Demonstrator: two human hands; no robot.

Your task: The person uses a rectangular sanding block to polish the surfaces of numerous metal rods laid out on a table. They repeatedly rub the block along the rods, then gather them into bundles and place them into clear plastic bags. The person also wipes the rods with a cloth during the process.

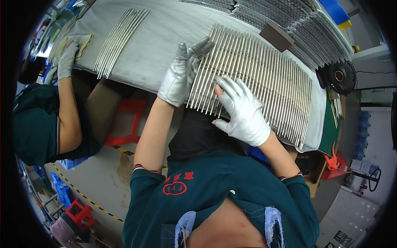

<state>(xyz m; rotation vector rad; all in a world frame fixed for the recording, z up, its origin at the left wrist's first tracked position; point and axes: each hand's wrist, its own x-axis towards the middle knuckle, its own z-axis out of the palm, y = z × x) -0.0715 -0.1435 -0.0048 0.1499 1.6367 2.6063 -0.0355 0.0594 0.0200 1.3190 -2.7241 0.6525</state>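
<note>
Person at the bench, both hands gloved. Left hand (182, 74) lies flat with fingers spread on the near-left edge of a wide row of metal rods (264, 78); it clamps nothing. Right hand (242, 109) rests palm-down on the same row, fingers loosely open, thumb near the rod ends at the bench edge; whether it pinches a rod I cannot tell.

Progress, as a judgement: most rods already lie side by side in an even sheet, so the laying-out looks largely done; the near-left ends under the hands seem to be what is left to square up.

Surface: grey cloth (161, 45) over the bench. A smaller bundle of rods (120, 39) lies to the left, near a co-worker's gloved hand (66, 60). More rod stacks (297, 16) lie at the back, with a brown block (276, 35) and a small black fan (340, 76) to the right.
</note>
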